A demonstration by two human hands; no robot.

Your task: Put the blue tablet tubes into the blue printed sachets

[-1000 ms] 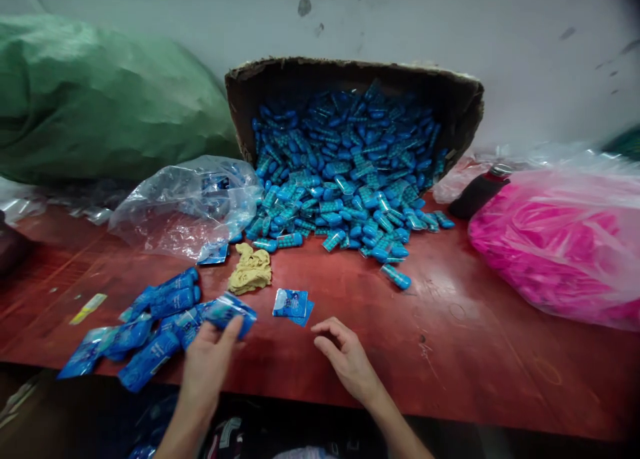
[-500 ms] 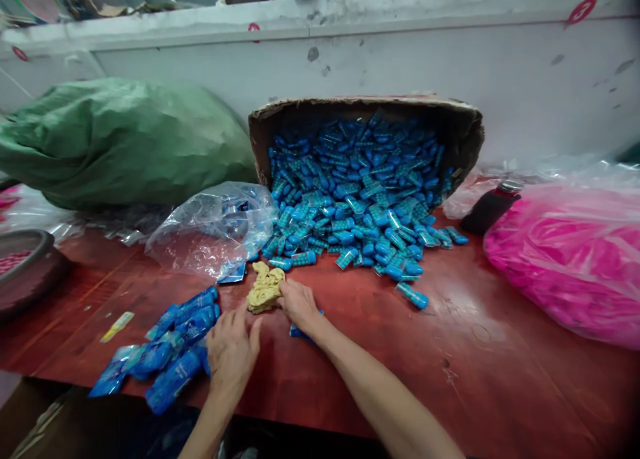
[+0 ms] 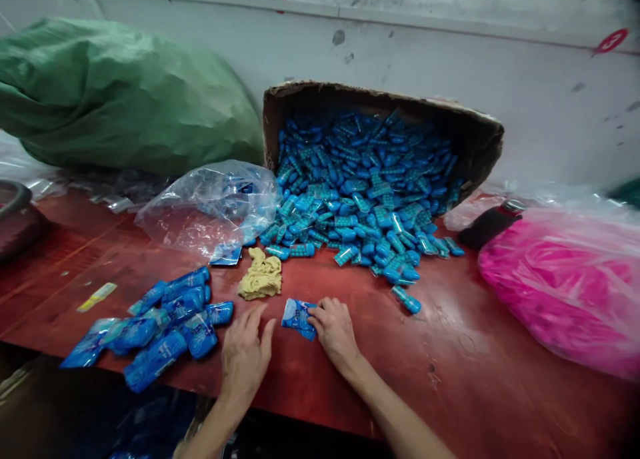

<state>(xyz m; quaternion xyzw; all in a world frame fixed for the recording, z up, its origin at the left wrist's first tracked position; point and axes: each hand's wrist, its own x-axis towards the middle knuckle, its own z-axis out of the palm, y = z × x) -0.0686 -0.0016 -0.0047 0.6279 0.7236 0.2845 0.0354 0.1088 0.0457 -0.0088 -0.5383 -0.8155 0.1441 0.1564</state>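
My right hand (image 3: 336, 334) has its fingers and thumb on the right edge of a small blue printed packet (image 3: 299, 318) that lies on the red table. My left hand (image 3: 246, 352) rests to the left of it, fingers stretched out and thumb apart, holding nothing. Just beyond my left fingertips sits a crumpled yellow cloth-like wad (image 3: 262, 274). A group of filled blue packets (image 3: 156, 357) lies left of my left hand. Farther back, blue-capped clear tubes (image 3: 370, 199) with green beads inside spill from a cardboard box (image 3: 493, 136) lying on its side.
A clear plastic bag (image 3: 175, 209) lies left of the box, before a large green sack (image 3: 135, 106). On the right are a dark bottle (image 3: 487, 229) and a bag of pink items (image 3: 555, 286). A yellow strip (image 3: 97, 296) and a round basin (image 3: 20, 219) are at left.
My right hand has let go of the yellow wad, which stays on the table, and has moved right and nearer to the blue packet. The view has shifted downward.
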